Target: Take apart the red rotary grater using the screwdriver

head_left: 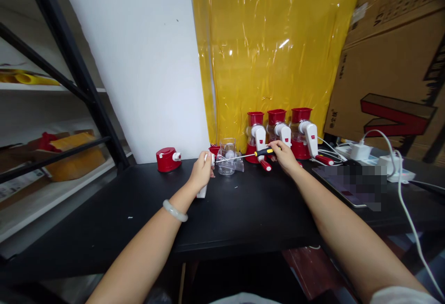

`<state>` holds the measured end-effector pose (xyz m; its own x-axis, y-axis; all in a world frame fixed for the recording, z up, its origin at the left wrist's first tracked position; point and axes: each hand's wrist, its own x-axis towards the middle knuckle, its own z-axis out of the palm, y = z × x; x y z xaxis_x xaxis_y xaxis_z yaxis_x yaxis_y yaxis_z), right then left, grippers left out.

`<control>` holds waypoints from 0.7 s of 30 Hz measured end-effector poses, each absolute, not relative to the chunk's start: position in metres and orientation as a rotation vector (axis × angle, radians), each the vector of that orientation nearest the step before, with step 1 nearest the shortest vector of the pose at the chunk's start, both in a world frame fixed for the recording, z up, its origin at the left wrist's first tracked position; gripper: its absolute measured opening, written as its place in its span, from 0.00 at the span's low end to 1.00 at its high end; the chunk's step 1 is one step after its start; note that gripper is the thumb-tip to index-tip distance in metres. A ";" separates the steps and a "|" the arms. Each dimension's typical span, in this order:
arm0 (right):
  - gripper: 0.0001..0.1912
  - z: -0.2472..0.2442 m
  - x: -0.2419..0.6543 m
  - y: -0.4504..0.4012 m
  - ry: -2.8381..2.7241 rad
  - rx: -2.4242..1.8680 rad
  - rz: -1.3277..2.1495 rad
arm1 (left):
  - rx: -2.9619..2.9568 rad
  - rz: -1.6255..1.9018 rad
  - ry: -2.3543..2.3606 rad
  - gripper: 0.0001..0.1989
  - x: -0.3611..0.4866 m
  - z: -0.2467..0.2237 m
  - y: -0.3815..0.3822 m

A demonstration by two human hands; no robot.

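My left hand [200, 172] is closed around a white crank handle [202, 192], whose lower end sticks out below the fingers. In my right hand [283, 155] is a screwdriver [263, 152] with a black and yellow grip. Its thin shaft points left, and the tip reaches the white part at my left fingers; exact contact is too small to make out. Behind the shaft stands a clear plastic grater body [227, 165]. A red base [168, 159] with a white knob sits to the left.
Three red and white rotary graters [277, 132] stand along the yellow plastic sheet [271, 53]. At right on the black table [239, 220] lie a tablet [344, 188], white chargers [391, 165] and cables. A large cardboard box [385, 77] leans behind them. Shelves [52, 87] are at left.
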<state>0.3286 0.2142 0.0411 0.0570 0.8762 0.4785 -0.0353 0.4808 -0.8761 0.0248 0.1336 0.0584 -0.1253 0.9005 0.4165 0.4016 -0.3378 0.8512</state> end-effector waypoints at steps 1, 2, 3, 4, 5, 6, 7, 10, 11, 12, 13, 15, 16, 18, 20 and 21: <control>0.19 0.041 0.328 0.214 -1.336 -0.824 0.829 | 1.702 1.468 1.455 0.18 0.025 0.059 0.133; 0.19 0.042 0.328 0.214 -1.332 -0.826 0.831 | 1.703 1.467 1.463 0.18 0.025 0.059 0.133; 0.18 0.042 0.328 0.213 -1.329 -0.829 0.833 | 1.702 1.466 1.468 0.18 0.025 0.060 0.132; 0.18 0.042 0.328 0.213 -1.327 -0.831 0.835 | 1.699 1.465 1.470 0.18 0.025 0.060 0.132; 0.18 0.043 0.328 0.212 -1.324 -0.832 0.838 | 1.695 1.463 1.470 0.18 0.025 0.060 0.132; 0.18 0.043 0.328 0.212 -1.322 -0.830 0.844 | 1.693 1.459 1.468 0.19 0.026 0.061 0.131; 0.18 0.043 0.328 0.212 -1.318 -0.828 0.850 | 1.692 1.456 1.465 0.19 0.026 0.061 0.131; 0.17 0.043 0.328 0.212 -1.306 -0.827 0.866 | 1.696 1.443 1.469 0.19 0.026 0.061 0.131; 0.17 0.043 0.328 0.212 -1.301 -0.830 0.871 | 1.696 1.440 1.474 0.19 0.026 0.061 0.132; 0.17 0.044 0.329 0.211 -1.297 -0.834 0.874 | 1.696 1.437 1.479 0.18 0.026 0.061 0.132; 0.16 0.044 0.329 0.211 -1.295 -0.838 0.877 | 1.697 1.436 1.481 0.18 0.026 0.061 0.133; 0.15 0.045 0.329 0.211 -1.288 -0.843 0.884 | 1.699 1.435 1.475 0.18 0.026 0.060 0.133; 0.15 0.045 0.329 0.210 -1.285 -0.844 0.889 | 1.700 1.434 1.469 0.18 0.026 0.059 0.134; 0.14 0.046 0.328 0.210 -1.276 -0.852 0.891 | 1.700 1.431 1.461 0.18 0.026 0.059 0.134; 0.15 0.046 0.328 0.209 -1.272 -0.869 0.880 | 1.706 1.425 1.457 0.18 0.026 0.059 0.134; 0.16 0.046 0.328 0.209 -1.274 -0.880 0.869 | 1.710 1.422 1.456 0.18 0.026 0.059 0.134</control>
